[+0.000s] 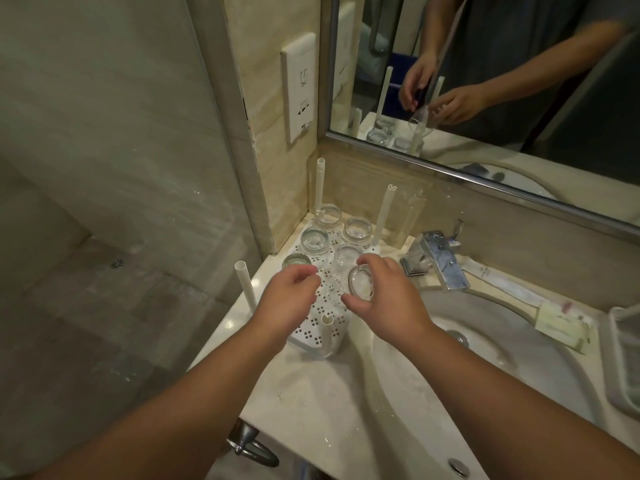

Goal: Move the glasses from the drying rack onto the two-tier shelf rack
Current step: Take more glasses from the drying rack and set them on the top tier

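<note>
Right hand point(388, 292) grips a clear round drinking glass point(361, 283), tilted, just above the white perforated plastic shelf rack point(313, 329). Left hand point(289, 296) beside it, fingers loosely curled, holding nothing visible.

Clear glass point(361, 287) — glossy marble counter point(322, 393)

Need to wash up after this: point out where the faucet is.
In the head view, the chrome faucet stands right of centre on the counter, behind the sink basin, just right of the right hand holding a glass.
</note>
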The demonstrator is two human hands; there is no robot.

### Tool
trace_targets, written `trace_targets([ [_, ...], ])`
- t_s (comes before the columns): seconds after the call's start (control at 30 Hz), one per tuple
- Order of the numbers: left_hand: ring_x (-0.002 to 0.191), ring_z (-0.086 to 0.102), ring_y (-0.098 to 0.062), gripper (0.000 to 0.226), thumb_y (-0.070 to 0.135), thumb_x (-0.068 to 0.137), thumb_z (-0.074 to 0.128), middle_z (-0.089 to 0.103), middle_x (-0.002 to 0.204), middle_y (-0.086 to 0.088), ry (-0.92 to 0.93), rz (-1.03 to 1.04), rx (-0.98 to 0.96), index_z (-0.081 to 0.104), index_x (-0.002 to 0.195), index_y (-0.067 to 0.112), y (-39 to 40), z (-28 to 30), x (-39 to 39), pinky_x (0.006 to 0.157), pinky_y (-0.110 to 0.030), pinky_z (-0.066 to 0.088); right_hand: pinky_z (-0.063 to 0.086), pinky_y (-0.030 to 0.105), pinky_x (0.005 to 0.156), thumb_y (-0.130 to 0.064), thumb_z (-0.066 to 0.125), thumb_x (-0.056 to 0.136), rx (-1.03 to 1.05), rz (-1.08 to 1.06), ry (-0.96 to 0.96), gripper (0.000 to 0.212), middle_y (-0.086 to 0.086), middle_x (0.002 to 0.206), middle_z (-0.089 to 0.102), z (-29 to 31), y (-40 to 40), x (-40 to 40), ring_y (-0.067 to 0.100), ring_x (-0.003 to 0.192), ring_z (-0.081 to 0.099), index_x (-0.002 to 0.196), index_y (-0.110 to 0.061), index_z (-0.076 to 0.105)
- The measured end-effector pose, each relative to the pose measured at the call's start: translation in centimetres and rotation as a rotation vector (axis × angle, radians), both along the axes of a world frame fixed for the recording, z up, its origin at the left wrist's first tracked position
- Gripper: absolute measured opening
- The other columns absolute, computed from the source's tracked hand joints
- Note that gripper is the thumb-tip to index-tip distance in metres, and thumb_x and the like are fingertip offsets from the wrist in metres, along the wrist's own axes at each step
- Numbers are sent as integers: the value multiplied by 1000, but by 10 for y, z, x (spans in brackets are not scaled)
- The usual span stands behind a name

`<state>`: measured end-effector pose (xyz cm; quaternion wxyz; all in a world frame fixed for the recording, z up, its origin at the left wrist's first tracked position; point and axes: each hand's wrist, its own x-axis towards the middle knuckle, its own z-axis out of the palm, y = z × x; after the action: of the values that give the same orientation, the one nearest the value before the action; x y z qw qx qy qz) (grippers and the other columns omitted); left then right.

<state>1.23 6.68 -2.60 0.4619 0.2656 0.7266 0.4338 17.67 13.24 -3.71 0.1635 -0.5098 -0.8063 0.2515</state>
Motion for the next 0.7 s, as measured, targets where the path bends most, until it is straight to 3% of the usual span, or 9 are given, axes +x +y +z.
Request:
trace_targets([
  [0.17,107,64,-14,37,39,88,60,64,120,9,130,-25,163,60,124,34,7,33,14,91,-39,56,34,21,80,-45,78,73,53,-116,216,55,-13,115,52,37,-4,25,4,102,47,120,-31,52],
  [0.3,110,64,-17,54,48,78,61,60,127,7,85,-53,234,55,130,36,13,63,43,91,-44,56,37,23,79,-46,78,71,71,-198,359,49,-14,111,58,62,-11,43,7,103,53,111,-37,50],
  [0.47,102,65,-20,54,39,88,70,60,123,-2,-231,26,223,47,136,31,17,84,89,84,-39,59,51,37,83,-46,79,71,75,-301,498,49,-10,105,63,84,-22,70,16,95,62,110,-38,50],
  [0.53,97,68,-19,56,47,89,69,62,117,1,-328,31,146,50,136,24,17,90,108,76,-37,60,53,39,81,-51,77,70,73,-338,536,49,-12,103,64,91,-26,81,17,93,63,109,-41,48],
  [0.7,100,73,-25,70,78,61,64,76,109,-4,-627,-149,47,64,101,20,17,94,140,88,-45,56,51,28,69,-59,70,63,66,-435,620,52,-19,97,61,104,-36,104,5,81,63,105,-42,46],
])
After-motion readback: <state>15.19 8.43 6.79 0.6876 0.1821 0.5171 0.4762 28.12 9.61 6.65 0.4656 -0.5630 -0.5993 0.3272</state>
